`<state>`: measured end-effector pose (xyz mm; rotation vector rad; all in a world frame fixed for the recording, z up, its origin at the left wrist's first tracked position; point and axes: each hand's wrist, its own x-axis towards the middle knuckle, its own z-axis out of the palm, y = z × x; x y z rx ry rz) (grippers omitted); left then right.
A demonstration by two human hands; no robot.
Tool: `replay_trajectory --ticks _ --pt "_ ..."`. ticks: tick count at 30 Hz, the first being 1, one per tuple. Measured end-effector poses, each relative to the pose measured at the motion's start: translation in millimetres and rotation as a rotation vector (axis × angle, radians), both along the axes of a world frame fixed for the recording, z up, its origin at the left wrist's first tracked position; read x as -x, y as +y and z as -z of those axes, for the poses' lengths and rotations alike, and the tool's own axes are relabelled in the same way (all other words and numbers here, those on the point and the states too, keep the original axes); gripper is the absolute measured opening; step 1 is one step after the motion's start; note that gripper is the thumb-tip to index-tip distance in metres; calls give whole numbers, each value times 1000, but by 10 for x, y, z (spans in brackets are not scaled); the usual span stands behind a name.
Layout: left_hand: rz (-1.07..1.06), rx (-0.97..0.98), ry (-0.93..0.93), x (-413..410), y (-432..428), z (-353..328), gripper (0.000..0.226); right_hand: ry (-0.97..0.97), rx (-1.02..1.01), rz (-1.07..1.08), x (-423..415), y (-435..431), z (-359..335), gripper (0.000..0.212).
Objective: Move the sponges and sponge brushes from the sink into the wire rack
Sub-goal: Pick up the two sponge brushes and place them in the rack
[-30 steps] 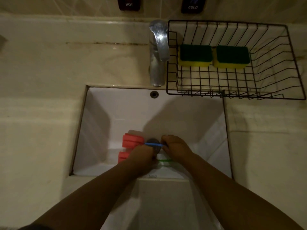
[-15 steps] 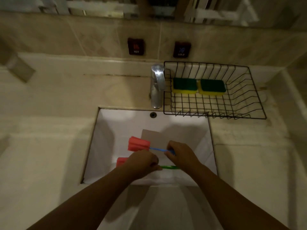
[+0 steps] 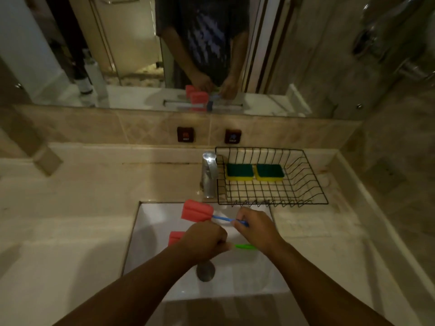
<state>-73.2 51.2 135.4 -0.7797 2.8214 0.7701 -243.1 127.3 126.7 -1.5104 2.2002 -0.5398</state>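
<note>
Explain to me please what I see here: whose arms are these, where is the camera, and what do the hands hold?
No machine here: these are a person's two bare arms. The one camera sits on the person's head and looks forward and down, so the arms enter from the bottom edge. The mirror above shows the person's body. Below is a white sink with a tap behind it. On the counter to the right stands a wire rack with two sponges inside, green on top and yellow beneath. The right hand grips a blue-handled brush with a red sponge head. The left hand grips a green-handled brush. Both are held above the sink.
</note>
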Motion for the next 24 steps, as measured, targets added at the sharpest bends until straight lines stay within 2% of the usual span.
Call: replay_trajectory --ticks 12,20,24 --pt "42 90 113 524 -167 -162 29 1 48 89 637 -44 -331 15" --pt "44 74 78 1278 -228 -79 31 50 -21 -93 1458 -249 -193 10" --pt "26 99 110 1637 -192 0 30 10 -29 -108 1928 -315 -93 14"
